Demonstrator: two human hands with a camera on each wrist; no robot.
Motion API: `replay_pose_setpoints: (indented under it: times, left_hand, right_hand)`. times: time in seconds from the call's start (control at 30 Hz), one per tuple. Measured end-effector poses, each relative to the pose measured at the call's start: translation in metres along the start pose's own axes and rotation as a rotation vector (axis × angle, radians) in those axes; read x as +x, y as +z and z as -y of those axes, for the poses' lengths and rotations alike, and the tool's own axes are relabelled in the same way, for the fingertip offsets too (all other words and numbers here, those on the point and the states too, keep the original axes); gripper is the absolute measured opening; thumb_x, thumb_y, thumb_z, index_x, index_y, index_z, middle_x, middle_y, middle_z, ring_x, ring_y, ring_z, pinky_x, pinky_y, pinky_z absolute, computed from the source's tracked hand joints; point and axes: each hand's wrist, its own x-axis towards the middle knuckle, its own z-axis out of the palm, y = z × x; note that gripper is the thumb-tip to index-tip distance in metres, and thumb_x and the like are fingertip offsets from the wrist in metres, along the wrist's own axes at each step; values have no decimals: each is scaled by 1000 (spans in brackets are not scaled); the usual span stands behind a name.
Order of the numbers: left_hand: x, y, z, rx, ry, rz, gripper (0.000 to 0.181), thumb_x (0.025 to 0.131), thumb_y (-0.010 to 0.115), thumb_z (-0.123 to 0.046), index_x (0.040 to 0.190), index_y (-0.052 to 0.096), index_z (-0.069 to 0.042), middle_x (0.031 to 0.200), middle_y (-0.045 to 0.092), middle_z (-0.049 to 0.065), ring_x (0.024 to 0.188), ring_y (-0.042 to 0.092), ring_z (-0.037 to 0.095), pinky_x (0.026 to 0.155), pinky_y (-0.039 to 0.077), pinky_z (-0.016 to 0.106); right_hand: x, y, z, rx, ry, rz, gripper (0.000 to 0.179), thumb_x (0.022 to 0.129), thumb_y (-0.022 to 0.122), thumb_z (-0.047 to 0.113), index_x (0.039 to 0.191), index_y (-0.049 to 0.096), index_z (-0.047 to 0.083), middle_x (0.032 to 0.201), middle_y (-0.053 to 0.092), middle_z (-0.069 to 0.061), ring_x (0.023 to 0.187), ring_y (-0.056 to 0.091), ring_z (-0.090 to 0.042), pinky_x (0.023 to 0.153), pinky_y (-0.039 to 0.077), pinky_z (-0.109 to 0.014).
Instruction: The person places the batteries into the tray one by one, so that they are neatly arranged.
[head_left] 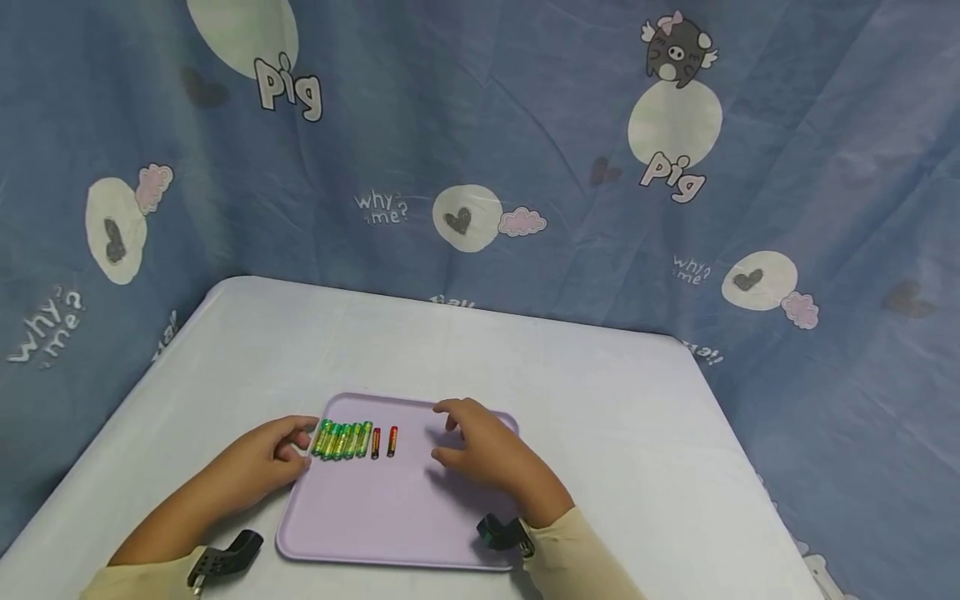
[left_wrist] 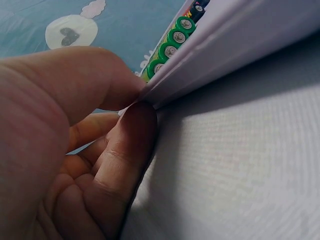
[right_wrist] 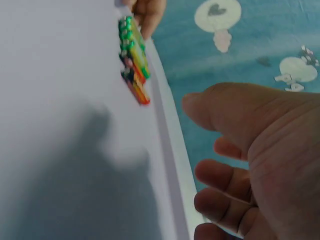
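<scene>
A shallow lilac tray (head_left: pixel 405 508) lies on the white table. Several green batteries (head_left: pixel 342 440) stand side by side in a row at its left edge. Just right of them are two red-and-black batteries, one (head_left: pixel 376 443) close to the row and the other (head_left: pixel 392 442) slightly apart. My left hand (head_left: pixel 270 454) grips the tray's left rim beside the green row; in the left wrist view its thumb (left_wrist: pixel 110 80) and a finger meet at the rim. Over the tray's right part hovers my right hand (head_left: pixel 483 446), fingers spread and holding nothing, casting a shadow below.
White cloth covers the table (head_left: pixel 600 433) around the tray. Behind and at the sides hangs a blue printed curtain (head_left: pixel 525 150). Each forearm carries a black wrist camera, the left one (head_left: pixel 228 557) beside the tray, the right one (head_left: pixel 501 533) over its lower right.
</scene>
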Motion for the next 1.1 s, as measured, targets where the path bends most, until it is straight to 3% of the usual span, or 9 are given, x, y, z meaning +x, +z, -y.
replay_pose_setpoints:
  times: [0.47, 0.7, 0.93, 1.1]
  left_hand:
    - [1, -1, 3, 6, -12, 4, 61, 91, 73, -11, 146, 51, 7, 115, 62, 8, 89, 57, 7, 75, 50, 24]
    - [2, -1, 3, 9, -27, 7, 62, 91, 73, -11, 147, 51, 6, 116, 62, 7, 89, 57, 9, 74, 50, 24]
    - [2, 0, 4, 6, -20, 5, 62, 91, 73, -10, 147, 51, 6, 115, 62, 7, 89, 57, 8, 74, 50, 24]
    - [1, 0, 4, -3, -10, 1, 61, 90, 73, -9, 145, 52, 7, 115, 63, 8, 89, 58, 6, 74, 51, 23]
  right_hand:
    - [-34, -17, -51, 20, 48, -74, 53, 95, 77, 30, 142, 58, 15, 115, 61, 1, 101, 56, -15, 89, 50, -39]
    - [-51, -27, -72, 20, 120, -103, 53, 93, 79, 28, 141, 60, 14, 115, 62, 0, 99, 55, -16, 84, 50, -39]
    - [-68, -32, -94, 25, 193, -90, 60, 86, 86, 31, 139, 62, 14, 112, 60, 1, 95, 54, -14, 86, 48, -39]
    - [-78, -31, -106, 10, 155, -57, 70, 78, 92, 34, 138, 62, 11, 111, 60, -1, 95, 52, -14, 86, 47, -37]
